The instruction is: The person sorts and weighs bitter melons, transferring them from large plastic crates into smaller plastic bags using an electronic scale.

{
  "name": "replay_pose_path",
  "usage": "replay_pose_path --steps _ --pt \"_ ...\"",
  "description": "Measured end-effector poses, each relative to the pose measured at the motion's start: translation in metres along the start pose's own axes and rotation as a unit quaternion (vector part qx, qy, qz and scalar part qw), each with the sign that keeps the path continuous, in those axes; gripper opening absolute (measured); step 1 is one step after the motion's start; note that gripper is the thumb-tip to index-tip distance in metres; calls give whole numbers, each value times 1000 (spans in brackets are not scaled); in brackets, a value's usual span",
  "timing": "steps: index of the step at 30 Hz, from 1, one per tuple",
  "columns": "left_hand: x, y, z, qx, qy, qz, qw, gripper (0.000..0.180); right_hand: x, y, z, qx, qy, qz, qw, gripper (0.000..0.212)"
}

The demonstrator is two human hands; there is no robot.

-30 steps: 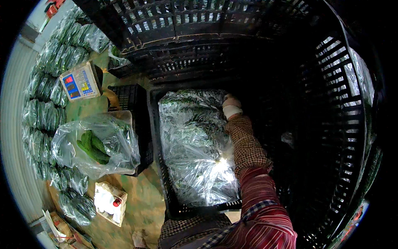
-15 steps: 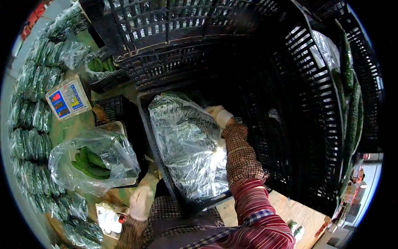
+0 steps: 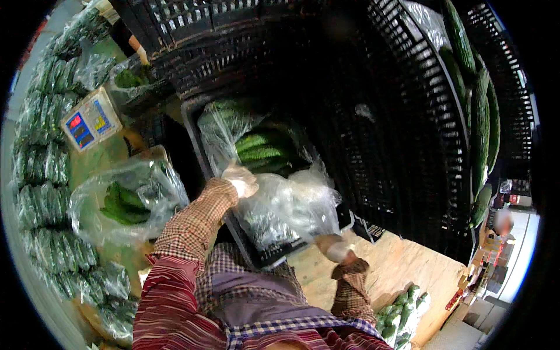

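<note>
A black crate (image 3: 193, 125) stands before me, lined with a clear plastic bag (image 3: 286, 201). The plastic is folded back toward me, and ridged green cucumbers (image 3: 262, 150) show at the crate's far part. My left hand (image 3: 239, 179), in a whitish glove, is closed on the plastic at the crate's left side. My right hand (image 3: 333, 247), also gloved, is beside the crate's near right corner, close to the bag's edge. Motion smears its fingers, so whether it grips the plastic is unclear.
Tall black crates (image 3: 408, 134) wall the far and right sides. At left are a digital scale (image 3: 92, 119), an open bag of cucumbers (image 3: 125, 204) and stacked bagged cucumbers (image 3: 38, 198). More cucumbers (image 3: 402, 312) lie on the wooden board (image 3: 382, 262) at lower right.
The plastic, which covered the crate's contents, is pulled toward me, exposing cucumbers. My left hand rose from beside my lap to the bag; my right hand came from the crate's far side to its near corner.
</note>
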State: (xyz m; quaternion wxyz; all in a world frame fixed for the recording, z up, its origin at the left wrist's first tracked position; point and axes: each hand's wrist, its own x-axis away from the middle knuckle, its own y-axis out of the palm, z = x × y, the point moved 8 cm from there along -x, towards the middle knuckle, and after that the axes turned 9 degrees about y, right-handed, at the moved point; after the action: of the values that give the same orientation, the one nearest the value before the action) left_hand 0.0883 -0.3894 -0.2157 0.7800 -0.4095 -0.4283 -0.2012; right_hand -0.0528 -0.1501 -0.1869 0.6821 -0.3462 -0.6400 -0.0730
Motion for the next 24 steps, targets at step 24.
replay_pose_path --steps 24 --pt "92 36 -47 -48 92 294 950 22 210 -179 -77 -70 -88 721 683 41"
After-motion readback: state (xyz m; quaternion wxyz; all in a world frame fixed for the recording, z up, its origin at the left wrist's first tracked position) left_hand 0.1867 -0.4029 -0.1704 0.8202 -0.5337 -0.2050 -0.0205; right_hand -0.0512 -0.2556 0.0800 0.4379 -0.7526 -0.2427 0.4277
